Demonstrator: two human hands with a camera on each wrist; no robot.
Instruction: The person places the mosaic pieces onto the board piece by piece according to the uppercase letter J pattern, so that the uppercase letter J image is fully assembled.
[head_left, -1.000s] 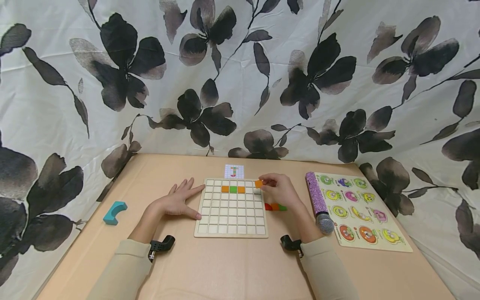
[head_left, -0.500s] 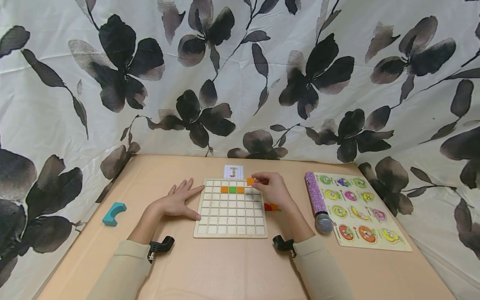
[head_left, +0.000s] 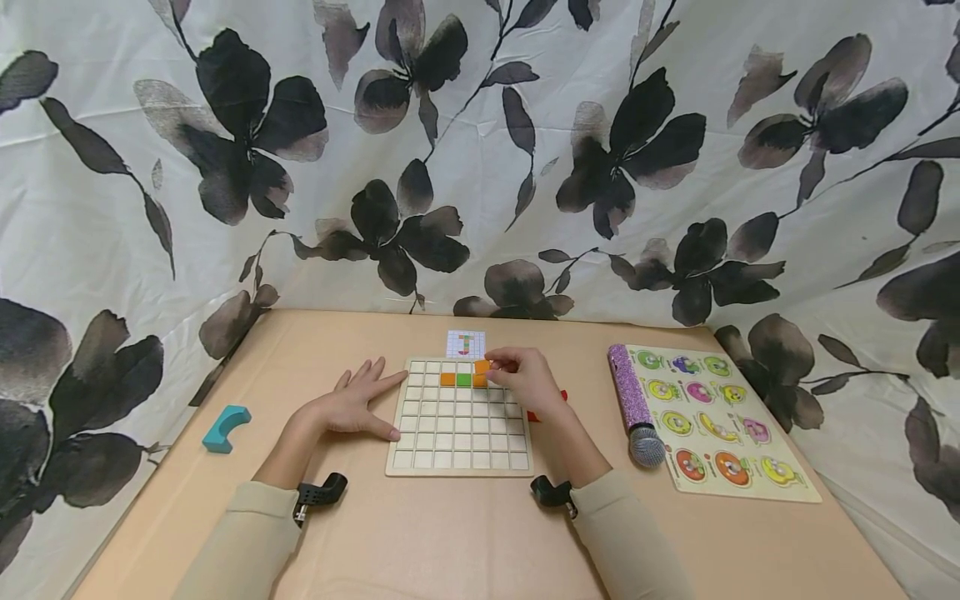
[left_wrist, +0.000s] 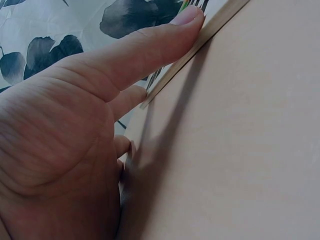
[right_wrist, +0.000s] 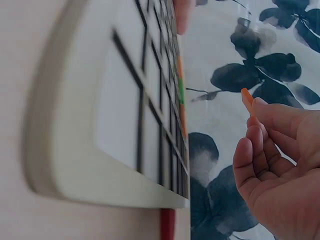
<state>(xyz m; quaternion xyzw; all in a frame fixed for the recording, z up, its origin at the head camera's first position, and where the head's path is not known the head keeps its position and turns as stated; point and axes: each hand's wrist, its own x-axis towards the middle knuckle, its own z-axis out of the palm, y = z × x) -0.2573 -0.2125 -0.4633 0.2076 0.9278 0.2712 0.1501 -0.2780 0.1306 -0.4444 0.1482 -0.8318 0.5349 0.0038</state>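
My right hand [head_left: 525, 383] pinches a small orange square tile [head_left: 481, 367] between thumb and fingertips; the right wrist view shows the orange tile [right_wrist: 247, 101] edge-on, raised above the board. In the head view it overlaps the far rows of the pale grid board [head_left: 459, 468]. Set into the board's second row are an orange tile [head_left: 447, 380], a green tile [head_left: 464, 380] and another orange one, partly covered by the held tile. My left hand [head_left: 348, 404] lies spread at the board's left side, its thumb [left_wrist: 185, 30] and index finger touching the edge.
A small pattern card [head_left: 466, 343] lies beyond the board. Red pieces [head_left: 533, 416] show partly behind my right forearm. Further right are a glittery purple microphone [head_left: 636, 404] and a fruit-picture board [head_left: 738, 429]. A teal arch block [head_left: 226, 428] lies far left; a floral cloth hangs behind.
My right hand has moved left across the board's far side, carrying the orange tile from the right edge to above the row of tiles. The left hand has stayed in place.
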